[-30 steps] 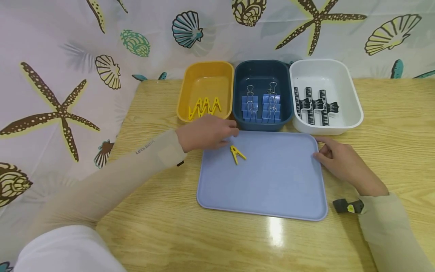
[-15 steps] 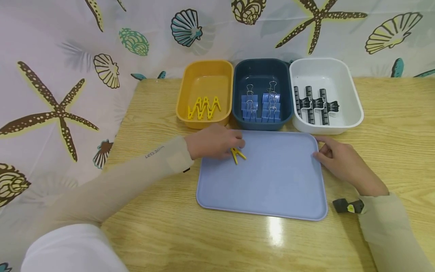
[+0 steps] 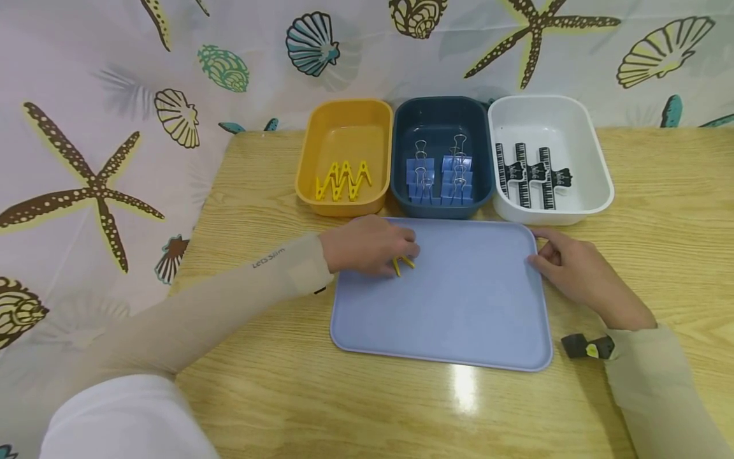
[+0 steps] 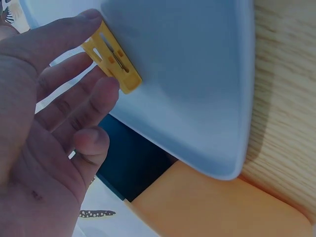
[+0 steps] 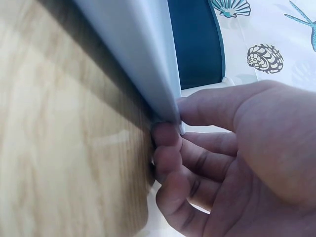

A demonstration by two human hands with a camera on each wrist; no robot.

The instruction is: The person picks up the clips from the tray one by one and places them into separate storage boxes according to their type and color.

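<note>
A yellow clothespin [image 3: 407, 262] lies near the back left of the pale blue tray [image 3: 459, 306]. My left hand [image 3: 369, 245] reaches over it from the left, covering its upper part in the head view. In the left wrist view, thumb and fingers close in on both sides of one end of the clothespin [image 4: 114, 61], while the remaining fingers curl loosely. At the tray's back right corner, my right hand [image 3: 576, 271] pinches the rim between thumb and fingers. The right wrist view shows that thumb on the tray edge [image 5: 143, 54] and the fingertips tucked low beside it.
Behind the tray stand three bins side by side. The yellow bin [image 3: 350, 143] holds several yellow clothespins, the dark blue bin [image 3: 441, 121] several blue binder clips, and the white bin [image 3: 582, 166] three black-and-white clips. A patterned curtain [image 3: 373, 57] hangs behind the table [image 3: 258, 395].
My left hand has moved right and toward me, from beside the yellow bin onto the clothespin on the tray. The right hand keeps its place at the tray's corner.
</note>
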